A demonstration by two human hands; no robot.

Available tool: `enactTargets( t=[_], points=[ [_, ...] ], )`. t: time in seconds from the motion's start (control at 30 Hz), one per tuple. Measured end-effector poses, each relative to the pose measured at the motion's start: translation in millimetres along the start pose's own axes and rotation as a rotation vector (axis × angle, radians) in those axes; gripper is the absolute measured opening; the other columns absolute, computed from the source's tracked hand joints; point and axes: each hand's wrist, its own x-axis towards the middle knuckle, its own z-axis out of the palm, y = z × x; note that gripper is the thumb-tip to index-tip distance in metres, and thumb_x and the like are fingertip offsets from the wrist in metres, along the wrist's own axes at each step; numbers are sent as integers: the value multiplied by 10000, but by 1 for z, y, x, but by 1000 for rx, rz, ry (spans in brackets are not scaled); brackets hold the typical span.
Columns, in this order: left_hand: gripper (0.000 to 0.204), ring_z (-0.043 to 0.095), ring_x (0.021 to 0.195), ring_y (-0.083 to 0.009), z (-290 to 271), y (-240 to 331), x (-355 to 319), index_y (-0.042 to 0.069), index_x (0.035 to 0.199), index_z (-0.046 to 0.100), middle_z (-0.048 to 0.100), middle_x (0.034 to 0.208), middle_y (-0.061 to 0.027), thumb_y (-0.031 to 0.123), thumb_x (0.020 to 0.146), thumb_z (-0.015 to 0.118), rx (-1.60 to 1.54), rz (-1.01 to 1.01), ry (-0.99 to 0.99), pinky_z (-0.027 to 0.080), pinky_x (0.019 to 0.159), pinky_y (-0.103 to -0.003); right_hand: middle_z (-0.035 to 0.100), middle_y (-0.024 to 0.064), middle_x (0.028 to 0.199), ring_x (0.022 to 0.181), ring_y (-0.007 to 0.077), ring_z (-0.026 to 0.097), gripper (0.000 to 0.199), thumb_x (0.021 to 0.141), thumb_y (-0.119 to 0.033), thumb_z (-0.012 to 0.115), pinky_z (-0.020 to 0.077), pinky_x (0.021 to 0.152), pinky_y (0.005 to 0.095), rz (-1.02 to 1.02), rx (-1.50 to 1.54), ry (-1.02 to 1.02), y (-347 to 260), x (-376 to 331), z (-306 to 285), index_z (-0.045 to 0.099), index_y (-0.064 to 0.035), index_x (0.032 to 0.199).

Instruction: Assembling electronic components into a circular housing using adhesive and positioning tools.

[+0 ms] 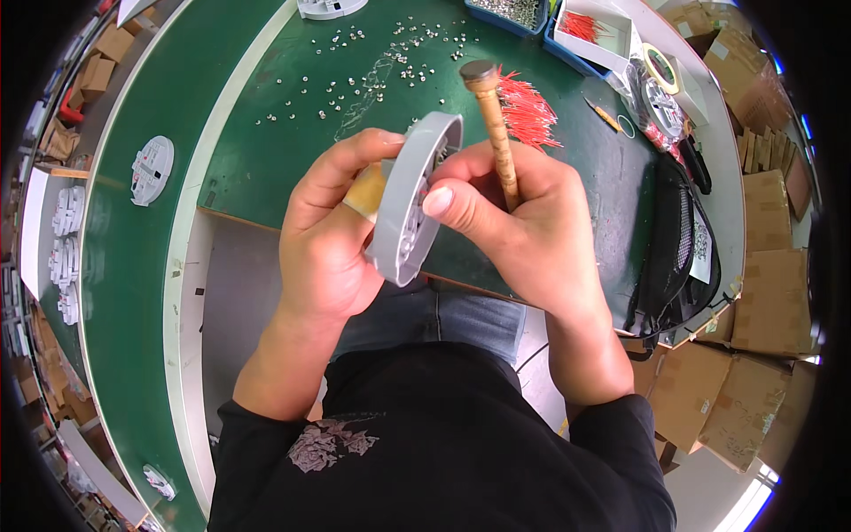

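While gripping grey round housing at green bench with left hand, clasping brown handle and touching seated inner parts with right hand; seemingly being midway, leaving metal bits and red wires loose.

Smooth plastic housing; wooden handle

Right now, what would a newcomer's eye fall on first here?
Probably the round grey plastic housing, held on edge in the left hand, and the slender tan stick with a dark round end rising from the right hand. Beyond the hands, the bundle of thin red wires stands out against the dark green tabletop.
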Motion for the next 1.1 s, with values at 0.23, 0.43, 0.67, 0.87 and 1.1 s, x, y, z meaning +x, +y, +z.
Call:
enactTargets(
  t=[0.23,0.43,0.67,0.87,1.1],
  points=[
    [378,671,1112,-383,-17,51,11,16,1228,620,654,1239,-224,-86,919,426,155,164,433,577,927,-598,562,-60,725,627,27,440,189,949,-166,720,326,554,193,34,16,179,12,10,-34,701,17,994],
    [378,626,834,-150,-152,231,-48,131,1275,691,657,1123,-90,67,1018,421,1709,346,1000,507,671,-246,586,34,654,583,140,546,196,875,-204,735,422,556,302,102,-675,243,38,30,-91,712,-24,947],
    [391,589,1091,-220,-243,317,-128,226,1336,651,619,1266,-144,149,985,495,2317,-413,1540,478,868,-329,680,162,733,715,347,687,222,869,-269,697,534,646,425,82,-915,203,64,46,-80,725,-66,953],
    [558,442,1345,-336,-218,288,-94,125,1394,571,502,1458,-132,356,907,714,2565,170,734,344,1136,-428,698,183,768,732,388,696,217,889,-285,676,556,668,476,6,-1106,189,71,61,-66,706,-69,891],
    [558,509,1300,-269,-221,252,-47,86,1369,578,538,1405,-128,226,860,760,2075,-120,573,398,1087,-376,681,198,739,705,404,686,256,923,-291,619,546,660,491,-94,-1137,229,78,70,-63,677,-47,870]
  ],
)
